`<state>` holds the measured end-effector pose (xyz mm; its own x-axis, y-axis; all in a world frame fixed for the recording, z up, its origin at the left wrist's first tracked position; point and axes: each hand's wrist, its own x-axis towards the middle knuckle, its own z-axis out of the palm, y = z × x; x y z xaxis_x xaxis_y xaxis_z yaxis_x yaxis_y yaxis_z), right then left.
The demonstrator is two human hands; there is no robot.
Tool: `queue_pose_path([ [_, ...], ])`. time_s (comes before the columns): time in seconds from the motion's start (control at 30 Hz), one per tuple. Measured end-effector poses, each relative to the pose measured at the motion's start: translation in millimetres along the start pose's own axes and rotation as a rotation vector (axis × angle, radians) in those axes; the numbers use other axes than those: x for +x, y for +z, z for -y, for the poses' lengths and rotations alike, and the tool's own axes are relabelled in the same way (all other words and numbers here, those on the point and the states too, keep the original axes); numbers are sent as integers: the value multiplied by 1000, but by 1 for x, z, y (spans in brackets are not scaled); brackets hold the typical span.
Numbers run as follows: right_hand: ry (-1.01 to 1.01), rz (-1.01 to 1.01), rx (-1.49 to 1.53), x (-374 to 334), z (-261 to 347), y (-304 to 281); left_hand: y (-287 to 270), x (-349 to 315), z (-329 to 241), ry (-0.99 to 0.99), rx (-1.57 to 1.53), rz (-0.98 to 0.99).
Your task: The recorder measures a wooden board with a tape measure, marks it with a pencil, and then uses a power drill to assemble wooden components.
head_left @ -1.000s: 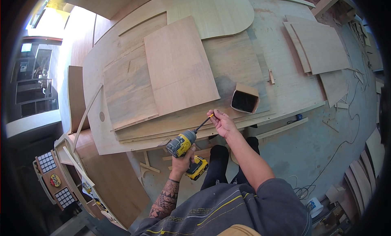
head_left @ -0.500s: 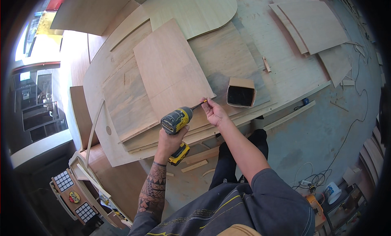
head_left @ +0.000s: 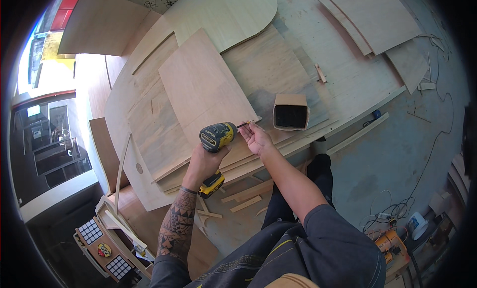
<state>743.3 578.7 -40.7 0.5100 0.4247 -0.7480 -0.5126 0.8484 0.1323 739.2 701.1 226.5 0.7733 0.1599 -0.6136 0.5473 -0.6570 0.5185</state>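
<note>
My left hand [head_left: 204,163] is wrapped round the grip of a yellow and black cordless drill driver [head_left: 217,137]. Its battery hangs below my wrist, and its dark bit [head_left: 242,125] points to the right. At the bit's end, the fingertips of my right hand [head_left: 256,140] come together on something small, too small to make out. Both hands are above the near edge of a rectangular plywood panel [head_left: 201,84], close to its near right corner. Just right of my right hand stands an open cardboard box [head_left: 290,100] with a dark inside; its contents cannot be made out.
Larger plywood sheets [head_left: 273,64] lie under the panel, with a round-ended sheet [head_left: 226,15] at the far side. More cut panels [head_left: 372,20] are stacked at far right. Offcuts [head_left: 246,204] lie on the floor below the table. Cables [head_left: 392,213] tangle at lower right.
The view has shifted slightly. My right fingers have loosened a little and turned more palm-up at the bit's tip. The drill stays in my left hand, its bit still pointing right.
</note>
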Motion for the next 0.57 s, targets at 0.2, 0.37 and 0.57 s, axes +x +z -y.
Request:
queue_pose_path([
  [0.2,-7,-31,-26,-5,-2,4,0,3,-4,16,61,-5],
  [0.37,-386,-472,-506,-6,-29,4,1,7,-4,175,92,-22],
  [0.57,-506,-585,-770,33,-55,-4,-5,14,-3,19,82,24],
])
